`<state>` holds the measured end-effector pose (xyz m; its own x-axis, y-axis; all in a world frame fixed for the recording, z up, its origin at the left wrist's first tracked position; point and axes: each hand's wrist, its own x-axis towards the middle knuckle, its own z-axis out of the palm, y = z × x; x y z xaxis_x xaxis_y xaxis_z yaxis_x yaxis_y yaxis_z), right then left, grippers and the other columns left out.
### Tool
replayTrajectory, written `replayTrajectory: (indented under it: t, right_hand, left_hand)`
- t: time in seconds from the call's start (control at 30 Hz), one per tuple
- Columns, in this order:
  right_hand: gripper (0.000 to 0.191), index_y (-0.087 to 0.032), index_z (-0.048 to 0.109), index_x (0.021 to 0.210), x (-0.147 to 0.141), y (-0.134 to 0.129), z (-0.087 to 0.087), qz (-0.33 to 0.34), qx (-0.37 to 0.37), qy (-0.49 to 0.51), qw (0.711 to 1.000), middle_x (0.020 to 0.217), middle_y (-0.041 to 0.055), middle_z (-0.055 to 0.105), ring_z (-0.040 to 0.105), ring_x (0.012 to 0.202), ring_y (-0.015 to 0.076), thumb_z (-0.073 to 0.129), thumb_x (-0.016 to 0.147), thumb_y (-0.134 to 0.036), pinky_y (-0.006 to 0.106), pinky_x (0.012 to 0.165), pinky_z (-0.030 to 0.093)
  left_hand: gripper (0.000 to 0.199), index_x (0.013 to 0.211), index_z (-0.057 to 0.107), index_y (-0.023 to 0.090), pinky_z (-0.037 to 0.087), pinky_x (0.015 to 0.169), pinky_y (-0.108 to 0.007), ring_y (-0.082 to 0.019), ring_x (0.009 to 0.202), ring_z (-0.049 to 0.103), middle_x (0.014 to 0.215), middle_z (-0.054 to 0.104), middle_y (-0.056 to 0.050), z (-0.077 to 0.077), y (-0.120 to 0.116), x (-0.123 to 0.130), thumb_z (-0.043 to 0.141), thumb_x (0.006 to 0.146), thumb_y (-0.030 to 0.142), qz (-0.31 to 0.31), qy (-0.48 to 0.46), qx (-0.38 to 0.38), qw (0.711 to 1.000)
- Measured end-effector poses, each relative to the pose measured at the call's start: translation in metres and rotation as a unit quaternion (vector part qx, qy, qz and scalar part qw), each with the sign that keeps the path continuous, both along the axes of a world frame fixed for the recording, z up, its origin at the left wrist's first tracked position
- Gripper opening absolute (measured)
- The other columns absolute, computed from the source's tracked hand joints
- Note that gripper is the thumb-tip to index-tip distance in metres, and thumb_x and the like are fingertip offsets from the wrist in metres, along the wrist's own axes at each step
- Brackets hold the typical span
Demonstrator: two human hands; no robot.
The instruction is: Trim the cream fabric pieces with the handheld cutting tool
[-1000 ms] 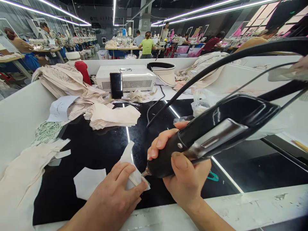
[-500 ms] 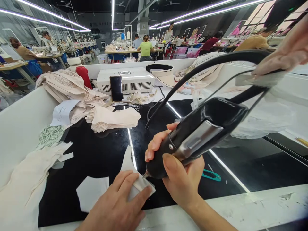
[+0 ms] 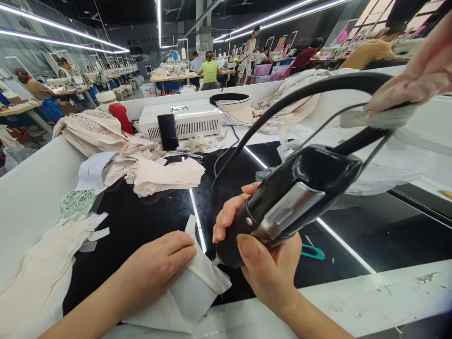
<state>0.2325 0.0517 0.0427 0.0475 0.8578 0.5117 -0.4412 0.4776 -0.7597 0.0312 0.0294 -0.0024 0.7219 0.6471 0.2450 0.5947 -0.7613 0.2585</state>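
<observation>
My right hand (image 3: 264, 259) is wrapped round a black handheld tool (image 3: 289, 197) with a silver lever, its thin metal tip pointing down at the edge of a white fabric piece (image 3: 203, 273). On the upper left part of that fabric rests my left hand (image 3: 158, 263), fingers together and bent, pressing on it; whether they pinch the cloth is hidden. Under both lies a glossy black tabletop (image 3: 141, 235). A black cable runs from the tool's rear to the upper right, where a blurred pinkish shape partly covers it.
A teal thread snipper (image 3: 312, 252) lies right of my right hand. Stacked cream pieces (image 3: 165, 176), a phone (image 3: 168, 132) and a white vented box (image 3: 183, 120) are farther back. Green cords (image 3: 76, 205) and more cloth (image 3: 42, 273) lie left. People sit at distant tables.
My left hand has moved up and left along the fabric, uncovering its lower part. The white fabric now spreads toward the table's front edge. My right hand and the tool are nearly in place.
</observation>
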Motion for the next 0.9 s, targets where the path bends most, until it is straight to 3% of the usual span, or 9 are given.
replayTrajectory:
  t: [0.27,0.4,0.63,0.9]
  right_hand:
    - [0.034,-0.027,0.055,0.102,-0.002,-0.001,0.002,0.006,-0.002,0.004,1.0,0.079,-0.0043,0.064,0.064,0.06,0.0123,0.083,0.086,-0.04,0.026,0.055,0.057]
    - [0.038,-0.027,0.055,0.101,-0.003,-0.001,0.004,0.006,-0.012,0.014,1.0,0.078,-0.0044,0.065,0.064,0.058,0.0124,0.085,0.084,-0.041,0.026,0.053,0.057]
    - [0.043,-0.028,0.059,0.108,-0.003,-0.002,0.006,0.001,-0.026,0.019,0.999,0.076,-0.0042,0.065,0.063,0.057,0.0135,0.089,0.08,-0.041,0.027,0.05,0.057]
    - [0.039,-0.028,0.064,0.115,-0.001,0.001,0.001,0.014,-0.006,0.021,1.0,0.08,-0.0028,0.065,0.063,0.059,0.0129,0.086,0.084,-0.037,0.027,0.053,0.057]
  left_hand:
    - [0.026,0.13,0.061,0.02,0.058,0.099,-0.032,-0.019,0.113,0.065,0.123,0.066,-0.008,0.003,-0.003,-0.002,0.047,0.108,0.018,0.014,0.013,0.001,1.0]
    - [0.035,0.141,0.054,0.022,0.06,0.095,-0.042,-0.026,0.113,0.064,0.125,0.062,-0.011,0.002,-0.006,-0.002,0.057,0.105,0.022,-0.009,0.063,0.032,0.997]
    - [0.041,0.14,0.051,0.023,0.054,0.103,-0.047,-0.028,0.118,0.059,0.122,0.06,-0.011,0.009,-0.005,0.002,0.065,0.102,0.033,-0.034,0.121,0.019,0.992]
    - [0.038,0.137,0.053,0.025,0.051,0.103,-0.046,-0.027,0.115,0.058,0.119,0.06,-0.01,0.009,-0.009,0.002,0.066,0.102,0.034,-0.026,0.105,0.031,0.994]
